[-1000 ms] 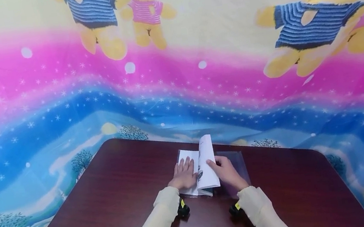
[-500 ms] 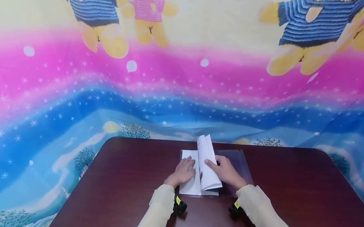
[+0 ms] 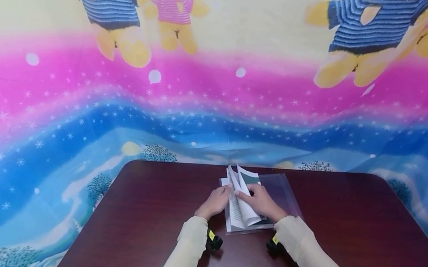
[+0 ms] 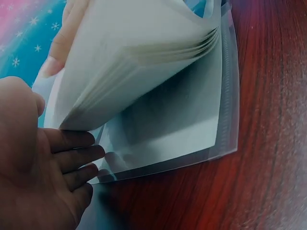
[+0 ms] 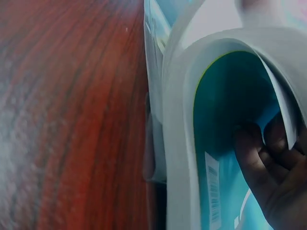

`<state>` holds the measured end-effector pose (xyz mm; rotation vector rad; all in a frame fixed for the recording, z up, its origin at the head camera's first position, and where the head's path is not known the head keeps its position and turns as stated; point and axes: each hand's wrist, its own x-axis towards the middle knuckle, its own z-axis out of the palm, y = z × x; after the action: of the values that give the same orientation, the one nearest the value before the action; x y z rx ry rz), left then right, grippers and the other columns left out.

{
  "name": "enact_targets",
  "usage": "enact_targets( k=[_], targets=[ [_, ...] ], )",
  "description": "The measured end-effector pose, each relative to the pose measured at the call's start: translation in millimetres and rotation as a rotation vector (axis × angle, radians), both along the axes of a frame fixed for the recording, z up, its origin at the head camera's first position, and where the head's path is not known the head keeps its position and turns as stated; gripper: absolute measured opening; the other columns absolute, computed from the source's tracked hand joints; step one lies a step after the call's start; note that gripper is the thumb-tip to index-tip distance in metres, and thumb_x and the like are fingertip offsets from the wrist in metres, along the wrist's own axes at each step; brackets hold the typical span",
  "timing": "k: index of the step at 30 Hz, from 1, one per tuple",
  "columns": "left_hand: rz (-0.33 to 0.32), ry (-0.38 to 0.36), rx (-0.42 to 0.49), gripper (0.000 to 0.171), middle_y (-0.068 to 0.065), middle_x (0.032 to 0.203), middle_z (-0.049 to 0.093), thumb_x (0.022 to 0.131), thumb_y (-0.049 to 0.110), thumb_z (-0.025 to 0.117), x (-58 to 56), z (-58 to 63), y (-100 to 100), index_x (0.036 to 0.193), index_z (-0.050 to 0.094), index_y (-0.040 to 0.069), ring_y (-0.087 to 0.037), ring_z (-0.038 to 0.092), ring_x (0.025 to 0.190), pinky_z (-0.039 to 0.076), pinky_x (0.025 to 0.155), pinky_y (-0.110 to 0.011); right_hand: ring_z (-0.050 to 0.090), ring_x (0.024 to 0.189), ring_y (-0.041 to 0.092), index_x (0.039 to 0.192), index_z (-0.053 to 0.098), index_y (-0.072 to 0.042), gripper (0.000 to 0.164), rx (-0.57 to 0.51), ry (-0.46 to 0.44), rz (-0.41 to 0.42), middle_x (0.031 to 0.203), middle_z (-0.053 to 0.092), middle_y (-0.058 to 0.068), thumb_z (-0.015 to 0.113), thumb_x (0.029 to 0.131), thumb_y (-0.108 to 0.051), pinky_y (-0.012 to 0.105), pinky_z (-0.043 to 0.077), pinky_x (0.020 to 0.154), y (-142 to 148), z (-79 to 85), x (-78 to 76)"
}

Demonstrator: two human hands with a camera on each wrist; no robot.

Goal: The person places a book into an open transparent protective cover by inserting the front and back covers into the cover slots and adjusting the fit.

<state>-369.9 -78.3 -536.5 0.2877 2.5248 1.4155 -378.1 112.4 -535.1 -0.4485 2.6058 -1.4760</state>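
A paperback book (image 3: 246,209) stands partly opened near the table's far edge, some of its pages fanned upward. My left hand (image 3: 214,201) is at the left edge of the raised pages; in the left wrist view its thumb and fingers pinch the edge of a thick page block (image 4: 139,72). My right hand (image 3: 265,202) grips the curled pages from the right, thumb on top and fingers tucked beneath. Inside that curl, the right wrist view shows a teal cover (image 5: 218,110) with a white barcode label (image 5: 212,191). A clear plastic sleeve (image 3: 282,188) spreads under the book.
The dark reddish-brown wooden table (image 3: 130,238) has rounded far corners. Behind it hangs a cloth backdrop (image 3: 277,110) printed with bears, snowflakes and trees. Small black cameras (image 3: 214,241) are strapped at both wrists, below pale sleeves.
My left hand has lifted from lying flat on the left page and come to the raised pages' edge. The pages have fanned apart and tipped left, showing a dark green area at right.
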Motion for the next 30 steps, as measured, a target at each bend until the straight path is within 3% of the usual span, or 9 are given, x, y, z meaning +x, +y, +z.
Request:
enact_targets(
  k=[11,23,30],
  targets=[
    [0.054,0.000,0.081,0.065,-0.016,0.152,0.051,0.111,0.048,0.024,1.1,-3.5,7,0.155,0.042,0.004,-0.031,0.045,0.142,0.035,0.118,-0.052,0.061,0.054,0.016,0.076,0.060,-0.006,0.039,-0.003,0.086,-0.027,0.065,0.063,0.004,0.062,0.103,-0.035,0.027,0.050,0.052,3,1.9,-2.9],
    [0.069,-0.057,0.233,0.065,-0.016,0.143,0.058,0.111,0.050,0.022,2.5,-4.2,10,0.155,0.042,0.006,-0.031,0.054,0.134,0.037,0.116,-0.053,0.063,0.054,0.018,0.079,0.065,-0.006,0.041,-0.067,0.095,-0.032,0.069,0.067,0.006,0.059,0.104,-0.038,0.029,0.052,0.052,11,6.5,-2.2],
    [0.062,-0.081,0.318,0.064,-0.015,0.140,0.061,0.112,0.048,0.019,4.0,-4.3,11,0.154,0.044,0.007,-0.031,0.055,0.133,0.034,0.118,-0.053,0.065,0.059,0.020,0.089,0.068,-0.005,0.041,-0.068,0.070,-0.034,0.079,0.069,0.007,0.053,0.106,-0.039,0.032,0.055,0.054,16,6.4,-2.1]
  ],
)
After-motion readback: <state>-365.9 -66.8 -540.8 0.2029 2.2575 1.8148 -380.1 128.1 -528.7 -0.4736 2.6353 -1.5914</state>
